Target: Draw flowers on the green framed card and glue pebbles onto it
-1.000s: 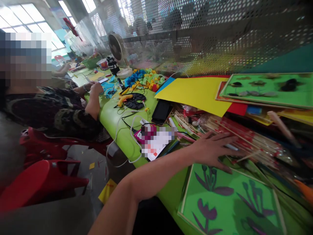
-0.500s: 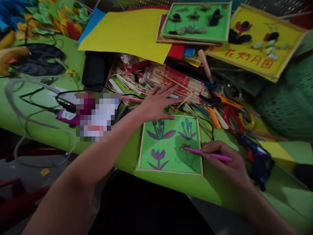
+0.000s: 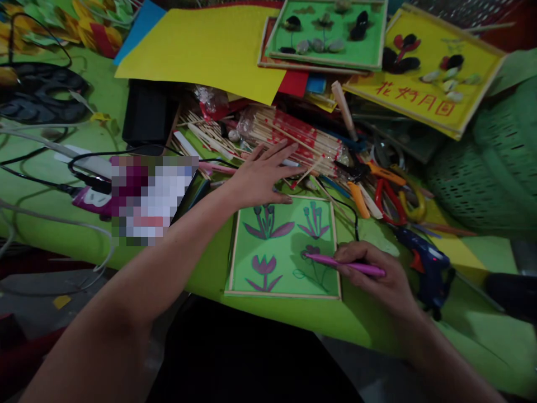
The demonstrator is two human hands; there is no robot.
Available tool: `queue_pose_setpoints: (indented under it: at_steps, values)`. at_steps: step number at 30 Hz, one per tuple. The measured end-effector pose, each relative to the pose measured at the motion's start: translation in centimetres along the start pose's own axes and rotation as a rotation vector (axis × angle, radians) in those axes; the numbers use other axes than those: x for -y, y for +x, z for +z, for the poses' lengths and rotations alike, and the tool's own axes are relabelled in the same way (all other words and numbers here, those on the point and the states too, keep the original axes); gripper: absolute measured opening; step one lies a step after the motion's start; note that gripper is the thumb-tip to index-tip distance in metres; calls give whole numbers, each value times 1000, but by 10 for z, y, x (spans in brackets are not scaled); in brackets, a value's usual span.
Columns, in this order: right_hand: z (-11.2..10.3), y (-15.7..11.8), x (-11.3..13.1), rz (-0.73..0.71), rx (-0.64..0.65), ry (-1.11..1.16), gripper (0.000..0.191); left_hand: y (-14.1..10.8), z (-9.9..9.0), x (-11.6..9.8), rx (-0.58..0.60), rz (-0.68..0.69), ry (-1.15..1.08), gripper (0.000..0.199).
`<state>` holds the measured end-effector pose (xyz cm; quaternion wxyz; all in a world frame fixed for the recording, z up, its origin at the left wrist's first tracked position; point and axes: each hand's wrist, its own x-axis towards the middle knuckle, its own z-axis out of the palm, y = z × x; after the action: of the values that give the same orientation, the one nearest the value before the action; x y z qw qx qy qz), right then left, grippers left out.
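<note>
One magenta pen (image 3: 369,269) sits pinched in our right hand (image 3: 388,288), seemingly for control over the framed flower drawing (image 3: 264,265), our left hand (image 3: 260,176) spread wide, perhaps bracing.

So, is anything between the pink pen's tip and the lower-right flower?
Nothing visible: the right hand holds the pink pen with its tip at the lower-right flower. The left hand is clear of it.

Red handwritten Chinese characters (image 3: 428,102) run along the lower edge of a yellow framed picture (image 3: 432,75); from here I can read "花好月", then a fourth, box-shaped character too blurred to make out for certain.
</note>
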<state>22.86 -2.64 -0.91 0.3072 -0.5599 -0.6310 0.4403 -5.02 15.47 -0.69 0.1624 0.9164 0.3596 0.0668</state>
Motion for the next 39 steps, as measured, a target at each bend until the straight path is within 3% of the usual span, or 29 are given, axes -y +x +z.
queue_pose_setpoints:
  at_steps: [8,16,39]
  values:
    - [1,0,3,4,22,-17,21,-1,2,1,-23,6,9,76]
    - [-2,-2,-2,-1,47,36,13,0,1,0,-6,-1,19,78]
    - [1,2,-1,-90,-50,6,7,0,4,4,-11,2,14,74]
